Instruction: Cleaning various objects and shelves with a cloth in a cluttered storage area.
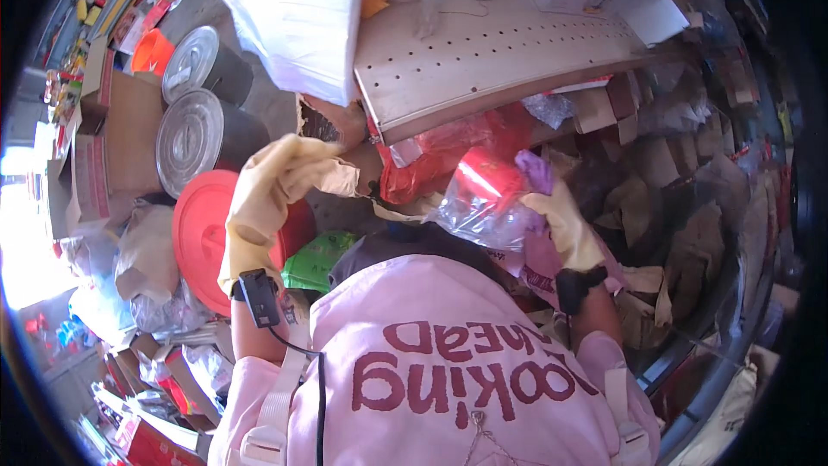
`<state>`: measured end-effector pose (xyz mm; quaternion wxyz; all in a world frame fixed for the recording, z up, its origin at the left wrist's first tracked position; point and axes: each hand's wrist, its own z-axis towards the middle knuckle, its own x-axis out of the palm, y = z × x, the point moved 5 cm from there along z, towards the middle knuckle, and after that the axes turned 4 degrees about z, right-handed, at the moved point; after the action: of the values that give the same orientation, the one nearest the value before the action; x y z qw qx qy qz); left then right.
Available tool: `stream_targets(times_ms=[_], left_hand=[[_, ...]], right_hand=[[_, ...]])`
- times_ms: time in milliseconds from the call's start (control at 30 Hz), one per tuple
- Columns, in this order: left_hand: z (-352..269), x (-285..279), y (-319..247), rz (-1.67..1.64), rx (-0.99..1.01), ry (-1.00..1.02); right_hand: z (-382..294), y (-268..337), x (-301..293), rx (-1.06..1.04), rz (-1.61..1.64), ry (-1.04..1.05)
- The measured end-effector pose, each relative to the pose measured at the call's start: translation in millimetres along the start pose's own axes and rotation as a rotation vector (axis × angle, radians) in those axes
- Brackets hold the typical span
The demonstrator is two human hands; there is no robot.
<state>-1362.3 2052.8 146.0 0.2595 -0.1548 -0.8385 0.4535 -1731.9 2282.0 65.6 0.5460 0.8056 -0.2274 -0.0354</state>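
A cream rubber glove covers my left hand (pixel 284 168), raised beside the red lid. Its fingers point right, and a pale flap shows at their tips; whether they grip it is unclear. My right hand (pixel 563 220), gloved alike, holds a crinkled clear plastic bag (pixel 479 223) with a shiny red item (pixel 488 175) in or behind it. Purple plastic (pixel 535 171) bunches at those fingers, and a pink printed bag (pixel 550 268) hangs below. Crumpled red plastic bags (pixel 427 162) lie beyond, under the shelf edge.
A perforated metal shelf (pixel 466 65) juts out ahead, with a white wrapped block (pixel 291 19) at its left. On my left stand a red lidded bucket (pixel 204 239) and two lidded metal pots (pixel 191 136). A green bag (pixel 317 262) sits low. Cardboard boxes (pixel 129 136) line the far left.
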Motion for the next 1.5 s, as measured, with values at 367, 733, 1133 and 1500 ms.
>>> stream_targets(times_ms=[367, 733, 1133, 1500], left_hand=[[-29, -75, 68, -0.891, 0.264, -0.523], [-79, -69, 143, -1.081, 0.152, -0.616], [-76, -72, 182, -1.171, 0.129, -0.604], [-36, -60, 149, -1.036, 0.091, -0.584]], right_hand=[[96, -30, 143, 0.202, -0.444, 0.327], [228, -91, 216, -0.671, -1.186, 0.477], [266, -105, 224, -0.426, -1.323, 0.502], [219, -38, 144, 0.009, -0.707, 0.361]])
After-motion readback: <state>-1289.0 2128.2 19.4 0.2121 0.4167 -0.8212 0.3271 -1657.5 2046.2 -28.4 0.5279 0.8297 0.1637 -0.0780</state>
